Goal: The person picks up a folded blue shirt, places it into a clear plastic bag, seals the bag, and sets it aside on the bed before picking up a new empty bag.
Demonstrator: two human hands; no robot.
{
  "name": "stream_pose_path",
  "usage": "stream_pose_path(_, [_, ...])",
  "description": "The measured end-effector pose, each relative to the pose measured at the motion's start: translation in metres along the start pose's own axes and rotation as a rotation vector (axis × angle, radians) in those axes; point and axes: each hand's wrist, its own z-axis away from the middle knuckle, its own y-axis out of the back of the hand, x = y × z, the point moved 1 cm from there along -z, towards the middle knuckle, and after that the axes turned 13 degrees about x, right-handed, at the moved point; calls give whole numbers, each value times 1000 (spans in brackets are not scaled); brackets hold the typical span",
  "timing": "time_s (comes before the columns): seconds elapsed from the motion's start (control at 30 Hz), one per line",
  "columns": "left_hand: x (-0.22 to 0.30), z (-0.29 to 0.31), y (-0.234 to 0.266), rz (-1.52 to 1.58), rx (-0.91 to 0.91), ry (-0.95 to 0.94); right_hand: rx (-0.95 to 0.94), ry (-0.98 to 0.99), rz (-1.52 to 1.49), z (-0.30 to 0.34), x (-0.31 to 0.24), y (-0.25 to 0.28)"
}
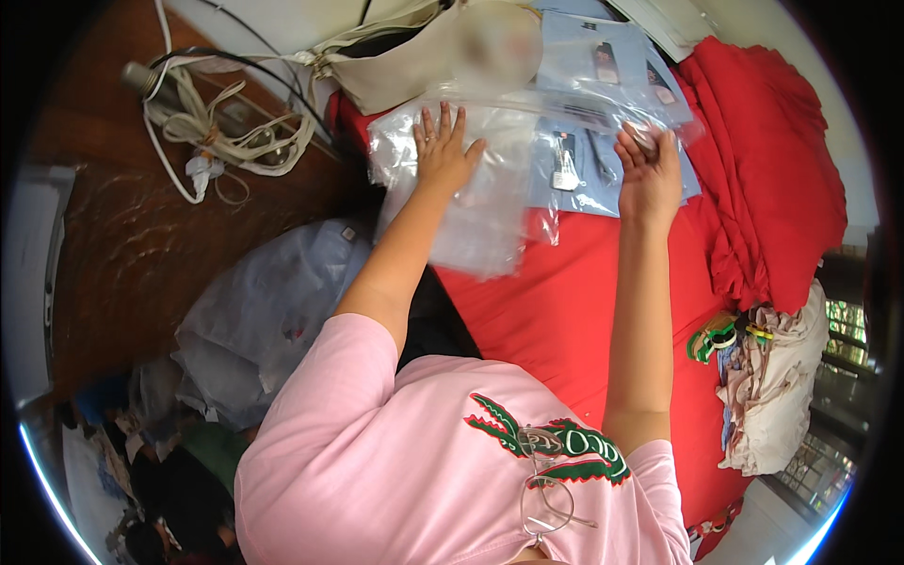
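My left hand (pixel 441 155) lies flat, fingers spread, on a pile of clear plastic bags (pixel 485 221). To the right, my right hand (pixel 649 174) has its fingers curled around the edge of a clear plastic bag (pixel 584 105) that stretches across between the hands. Beneath that bag, light blue folded garments with a dark-and-white tag (pixel 565 162) show through plastic wrapping. Another wrapped blue garment (pixel 570 56) rests farther back, with tags on it.
A cream bag (pixel 395 71) stands behind the plastic. Red cloth (pixel 556 292) covers the surface, bunched up at right (pixel 767 160). Green tape dispensers (pixel 713 339) lie beside crumpled pale fabric (pixel 777 395). Coiled cables (pixel 240 141) sit at left, above a large translucent bag (pixel 273 311).
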Motion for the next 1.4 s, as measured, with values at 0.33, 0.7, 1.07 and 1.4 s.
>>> stream_pose_path(0.33, [4,-3,8,24,-150,-257,475,-146,-269,22,24,117])
stream_pose_path(0.7, [-4,-5,1,108,-93,-426,387,49,-260,14,-31,89])
stream_pose_path(1.07, [-7,-9,15,393,-89,-396,301,-98,429,12,0,217])
stream_pose_path(1.4, [27,-14,-13,445,135,-178,-59,-564,854,-52,-36,166])
